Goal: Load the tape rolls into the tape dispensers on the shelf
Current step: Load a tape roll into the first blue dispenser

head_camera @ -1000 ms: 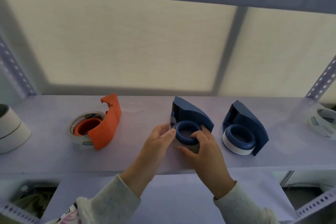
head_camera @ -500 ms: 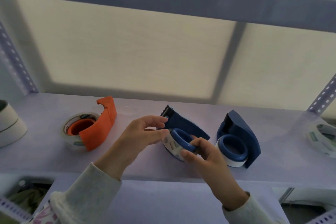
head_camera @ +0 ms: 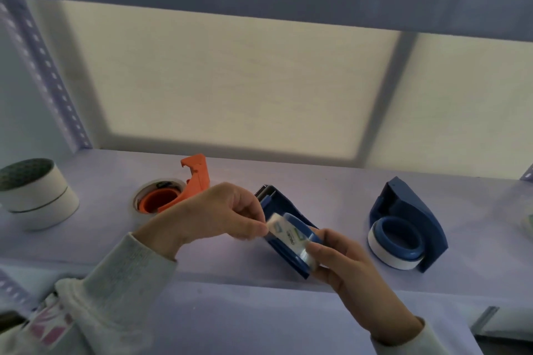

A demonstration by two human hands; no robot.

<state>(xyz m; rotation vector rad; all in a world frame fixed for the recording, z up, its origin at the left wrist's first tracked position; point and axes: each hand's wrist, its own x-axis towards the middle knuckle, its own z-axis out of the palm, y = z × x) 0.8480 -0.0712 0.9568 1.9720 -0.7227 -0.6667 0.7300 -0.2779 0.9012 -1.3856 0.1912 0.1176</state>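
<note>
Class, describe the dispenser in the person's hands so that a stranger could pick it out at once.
Start at the shelf board and find the two hands near its front edge. Between them is a blue dispenser. Unlike the orange dispenser and the other blue dispenser, it is lifted and tilted, not lying on the board.

Right hand [head_camera: 343,265] grips a blue tape dispenser [head_camera: 284,235] above the shelf [head_camera: 331,190]; left hand [head_camera: 219,216] pinches its tape end.

left hand [head_camera: 219,216]: raised, fingers curled, tips pinched together | right hand [head_camera: 343,265]: lower, palm up, fingers curled in a grip | sleeves at both wrists
</note>
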